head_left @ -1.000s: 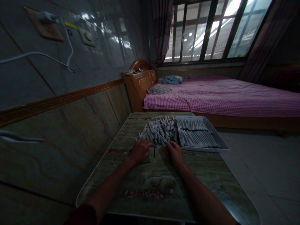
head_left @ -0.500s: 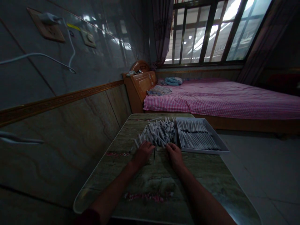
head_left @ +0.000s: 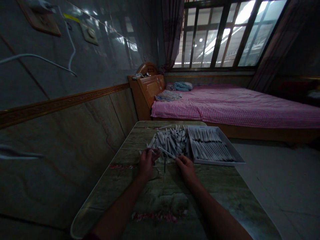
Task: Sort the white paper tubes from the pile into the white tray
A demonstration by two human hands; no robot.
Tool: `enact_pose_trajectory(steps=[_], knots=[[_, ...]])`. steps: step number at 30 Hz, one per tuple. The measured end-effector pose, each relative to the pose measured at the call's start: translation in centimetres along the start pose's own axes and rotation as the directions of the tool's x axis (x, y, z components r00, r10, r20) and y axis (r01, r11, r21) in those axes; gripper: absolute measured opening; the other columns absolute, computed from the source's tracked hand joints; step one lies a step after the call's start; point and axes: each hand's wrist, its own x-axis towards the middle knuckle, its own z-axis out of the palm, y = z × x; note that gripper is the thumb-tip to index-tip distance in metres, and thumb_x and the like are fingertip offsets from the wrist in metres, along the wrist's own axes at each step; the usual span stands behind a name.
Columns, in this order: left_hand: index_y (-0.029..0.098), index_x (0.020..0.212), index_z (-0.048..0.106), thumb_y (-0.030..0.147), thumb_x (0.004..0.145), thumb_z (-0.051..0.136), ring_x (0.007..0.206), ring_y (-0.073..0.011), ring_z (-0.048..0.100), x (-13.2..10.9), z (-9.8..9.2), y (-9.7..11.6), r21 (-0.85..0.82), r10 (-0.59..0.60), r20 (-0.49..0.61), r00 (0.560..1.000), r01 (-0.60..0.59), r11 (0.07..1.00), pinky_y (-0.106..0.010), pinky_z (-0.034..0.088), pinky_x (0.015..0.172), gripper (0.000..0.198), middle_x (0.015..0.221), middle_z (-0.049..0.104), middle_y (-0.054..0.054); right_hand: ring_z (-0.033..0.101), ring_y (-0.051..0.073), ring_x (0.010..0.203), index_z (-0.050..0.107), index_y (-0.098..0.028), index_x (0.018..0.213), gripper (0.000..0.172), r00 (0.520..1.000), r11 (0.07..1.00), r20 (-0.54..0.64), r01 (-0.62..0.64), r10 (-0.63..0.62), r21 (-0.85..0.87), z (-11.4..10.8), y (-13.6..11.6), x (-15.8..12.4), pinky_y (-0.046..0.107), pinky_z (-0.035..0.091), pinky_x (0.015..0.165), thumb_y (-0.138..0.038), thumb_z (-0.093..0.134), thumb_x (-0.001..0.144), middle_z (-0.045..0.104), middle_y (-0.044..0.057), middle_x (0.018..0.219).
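Room and work surface from your head camera: you are leaning over a stone-patterned counter [head_left: 160,196] beside a marble-look wall panel [head_left: 62,146]; one bed [head_left: 237,106] with a pink gingham sheet is standing beyond it, below one barred window [head_left: 220,33]; one blue bundle [head_left: 182,86] and one patterned cloth [head_left: 168,95] are lying at the bed's head. On the counter, one white tray [head_left: 215,162] is sitting near the right edge, holding two ranks of packed white tubes [head_left: 210,146]; just left of it, one loose pile of white tubes [head_left: 170,143] is heaping up, too crossed to count. Your two hands are working at the pile's near edge: your left hand [head_left: 147,163] is curling its fingers in on one or more tubes; your right hand [head_left: 186,170] is reaching its fingertips to the end of one long tube [head_left: 166,152]; you cannot tell from this view whether either hand is pinching. Risks: crossed tubes could snag and drag others loose; a knock could disturb the tray's ranks or shift the tray toward the counter's edge.
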Motion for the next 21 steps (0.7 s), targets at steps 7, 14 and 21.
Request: enact_pose_trajectory(steps=[7,14,21], knots=[[0.019,0.089,0.059,0.028,0.083,0.07,0.083,-0.0173,0.075,1.1,-1.1,0.7,-0.333,-0.194,-0.041,0.98,0.17,0.928,-0.031,0.061,0.077,0.015,0.085,0.075,-0.002,0.047,0.014,0.057,0.067,-0.018,0.065,0.028,0.995,0.972,0.007,0.094,-0.095,-0.214,0.1,-0.1,-0.4,0.023,0.035,0.052,-0.046,0.066,0.068,0.054,-0.002,0.056],[0.02,0.092,0.061,0.03,0.084,0.069,0.089,-0.0185,0.074,0.5,-0.8,0.2,-0.325,-0.202,0.003,0.979,0.192,0.926,-0.034,0.059,0.085,0.016,0.092,0.076,-0.004,0.052,0.016,0.061,0.067,-0.019,0.066,0.026,0.986,0.939,0.022,0.162,-0.163,-0.303,0.1,0.3,-0.6,0.024,0.039,0.056,-0.044,0.064,0.072,0.058,-0.001,0.059],[0.018,0.091,0.059,0.032,0.08,0.073,0.087,-0.0195,0.074,0.3,-0.2,0.3,-0.322,-0.233,-0.014,0.972,0.216,0.922,-0.033,0.059,0.08,0.022,0.091,0.076,-0.004,0.053,0.017,0.061,0.068,-0.018,0.068,0.027,0.982,0.912,0.029,0.183,-0.185,-0.367,0.0,0.3,-0.7,0.025,0.04,0.057,-0.044,0.062,0.075,0.059,0.0,0.06]])
